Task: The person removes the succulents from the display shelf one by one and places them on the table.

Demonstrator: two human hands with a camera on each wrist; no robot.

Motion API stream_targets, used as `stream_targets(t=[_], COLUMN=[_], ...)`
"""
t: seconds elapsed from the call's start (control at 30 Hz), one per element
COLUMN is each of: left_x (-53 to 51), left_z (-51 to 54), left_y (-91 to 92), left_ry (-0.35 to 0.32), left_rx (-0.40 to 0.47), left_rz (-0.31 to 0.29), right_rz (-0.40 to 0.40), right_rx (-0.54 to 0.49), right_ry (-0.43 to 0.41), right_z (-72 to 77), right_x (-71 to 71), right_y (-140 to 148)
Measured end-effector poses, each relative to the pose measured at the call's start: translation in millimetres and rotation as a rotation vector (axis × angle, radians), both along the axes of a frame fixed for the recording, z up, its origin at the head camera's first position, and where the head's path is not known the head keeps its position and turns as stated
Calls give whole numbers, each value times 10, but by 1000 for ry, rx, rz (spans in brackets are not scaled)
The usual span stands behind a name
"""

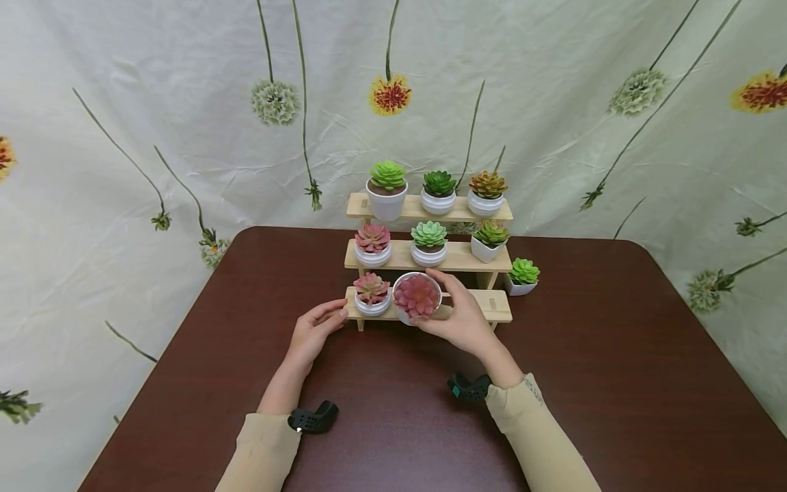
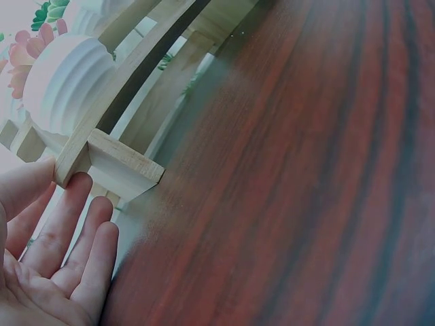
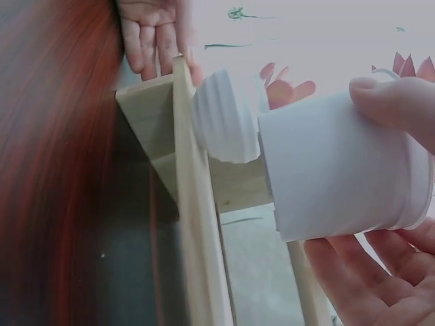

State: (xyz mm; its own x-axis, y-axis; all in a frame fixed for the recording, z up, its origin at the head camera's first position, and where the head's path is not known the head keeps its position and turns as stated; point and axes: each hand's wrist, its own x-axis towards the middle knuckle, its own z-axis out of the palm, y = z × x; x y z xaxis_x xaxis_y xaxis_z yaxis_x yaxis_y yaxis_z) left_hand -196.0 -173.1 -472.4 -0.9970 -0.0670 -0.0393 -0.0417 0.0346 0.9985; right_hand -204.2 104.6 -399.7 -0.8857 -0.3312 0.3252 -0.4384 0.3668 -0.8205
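My right hand [image 1: 462,322] holds a white pot with a reddish-pink artificial succulent [image 1: 417,295], thumb and fingers around its sides. In the right wrist view the smooth white pot [image 3: 333,170] is just above the lowest tier. At that tier's left end, my left hand [image 1: 312,333] pinches the edge of the three-tier wooden plant stand [image 1: 499,309] between thumb and fingers. Beside the held pot, a pink succulent in a ribbed white pot [image 1: 371,294] sits on the lowest tier.
The middle tier holds a pink succulent [image 1: 372,244], a pale green one [image 1: 429,242] and a green-red one [image 1: 488,239]. Several potted succulents line the top tier. A small green succulent [image 1: 522,276] stands on the dark table [image 1: 615,342] right of the stand. Floral cloth [image 1: 553,123] hangs behind.
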Motion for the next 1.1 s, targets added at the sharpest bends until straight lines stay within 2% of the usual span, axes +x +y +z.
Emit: stream_targets(t=[0.13, 0.37, 0.6, 1.1], left_x=[-10, -20, -14, -17], left_z=[-21, -38, -37, -40], left_y=[-1, -8, -9, -8], left_ry=[14, 19, 21, 34], left_rx=[6, 15, 25, 33], left_rz=[4, 8, 7, 5], right_rz=[43, 142, 192, 309], right_rx=[1, -37, 7, 10], right_ry=[6, -68, -105, -172], right_z=[24, 25, 319, 128], right_x=[13, 26, 228, 151], right_y=[-6, -27, -114, -119])
